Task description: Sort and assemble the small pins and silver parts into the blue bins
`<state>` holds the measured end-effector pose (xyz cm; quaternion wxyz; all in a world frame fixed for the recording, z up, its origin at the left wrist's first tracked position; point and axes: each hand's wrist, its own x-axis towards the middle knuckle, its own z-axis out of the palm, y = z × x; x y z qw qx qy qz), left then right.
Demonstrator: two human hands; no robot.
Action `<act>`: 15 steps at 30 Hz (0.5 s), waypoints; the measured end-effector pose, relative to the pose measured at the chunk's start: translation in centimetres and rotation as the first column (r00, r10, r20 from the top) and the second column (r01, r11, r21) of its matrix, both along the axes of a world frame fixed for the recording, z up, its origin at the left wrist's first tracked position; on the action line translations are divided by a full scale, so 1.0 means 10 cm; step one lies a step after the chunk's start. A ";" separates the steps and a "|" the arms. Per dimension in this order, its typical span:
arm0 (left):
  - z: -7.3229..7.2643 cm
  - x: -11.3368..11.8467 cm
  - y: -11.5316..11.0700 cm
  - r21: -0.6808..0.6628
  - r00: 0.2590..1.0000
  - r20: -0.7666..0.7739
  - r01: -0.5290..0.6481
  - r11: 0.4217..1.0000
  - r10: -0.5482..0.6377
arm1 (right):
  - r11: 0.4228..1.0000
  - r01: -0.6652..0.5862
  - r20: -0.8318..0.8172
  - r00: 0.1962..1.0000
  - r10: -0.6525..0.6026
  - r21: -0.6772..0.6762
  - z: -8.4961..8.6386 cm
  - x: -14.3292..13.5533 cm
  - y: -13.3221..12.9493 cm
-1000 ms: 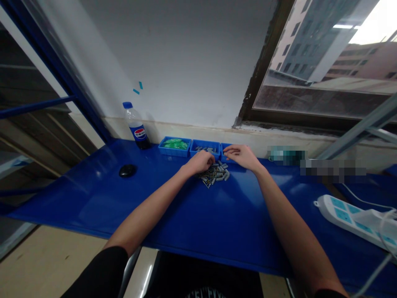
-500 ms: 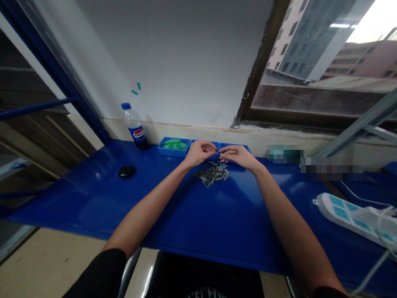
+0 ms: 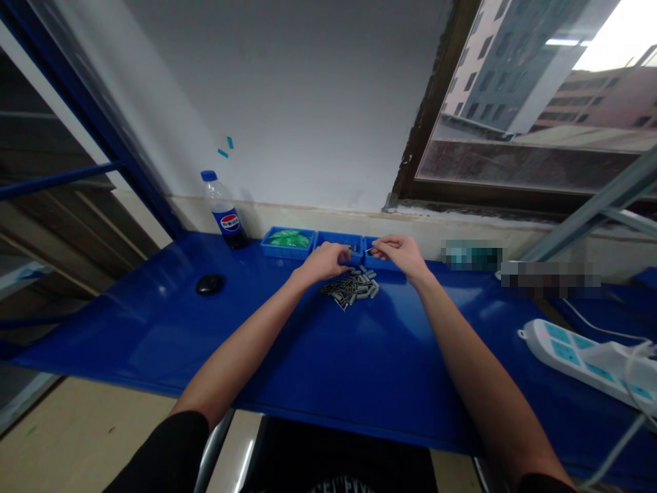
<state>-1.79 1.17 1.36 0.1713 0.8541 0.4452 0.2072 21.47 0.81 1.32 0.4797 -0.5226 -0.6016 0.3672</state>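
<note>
Several screws and grey metal sleeves lie in a loose pile on the blue table. My left hand hovers at the pile's far left edge, in front of the middle blue bin. Its fingers are curved and a little apart, with nothing visible in them. A few small grey metal pieces show inside that bin. My right hand pinches a thin metal screw over the right blue bin, whose inside is mostly covered by the hand.
Green packets fill the left blue bin. A cola bottle and a black mouse-shaped object are at the left. To the right lies a white power strip with cables. A wall and window close off the back.
My hands were together over the middle bin and have parted. The left has dropped slightly toward the pile; the right has shifted over the right bin with the screw.
</note>
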 end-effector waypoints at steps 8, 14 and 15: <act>-0.18 -0.04 0.00 -0.061 0.936 -0.352 -0.049 0.997 0.024 | 0.988 0.109 0.216 0.968 -0.131 0.111 -0.04 0.13 0.07; -0.24 -0.03 0.06 -0.082 0.948 -0.319 -0.021 0.996 -0.007 | 0.996 0.030 0.231 0.972 -0.048 0.081 -0.10 0.09 0.11; -0.25 -0.02 0.07 -0.084 0.950 -0.312 -0.018 0.996 -0.009 | 0.997 0.022 0.233 0.972 -0.039 0.076 -0.10 0.09 0.11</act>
